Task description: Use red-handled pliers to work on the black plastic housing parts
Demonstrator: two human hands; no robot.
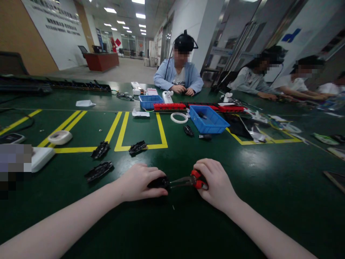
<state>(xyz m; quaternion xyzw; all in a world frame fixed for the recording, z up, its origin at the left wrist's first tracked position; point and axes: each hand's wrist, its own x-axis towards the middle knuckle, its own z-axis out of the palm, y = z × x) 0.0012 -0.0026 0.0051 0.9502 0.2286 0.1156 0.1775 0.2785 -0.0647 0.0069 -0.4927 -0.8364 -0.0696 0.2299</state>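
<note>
My left hand (142,181) is closed round a black plastic part (161,182), thumb below and fingers above, low over the green table. My right hand (214,183) grips red-handled pliers (196,179). Their long metal jaws point left and reach the end of the black part; whether they clamp it I cannot tell. Left of my left hand lie similar black plastic pieces: one long piece (99,171) nearest, another piece (100,149) behind it, and a third piece (137,147) on the yellow tape. A tiny pale scrap (173,207) lies below the pliers.
Beyond my hands stand a blue bin (208,120) and a smaller blue bin (151,101). A white ring (179,118), a tape roll (60,137) and a black piece (188,130) lie on the table (258,194). A person (178,73) sits opposite; other people work at right.
</note>
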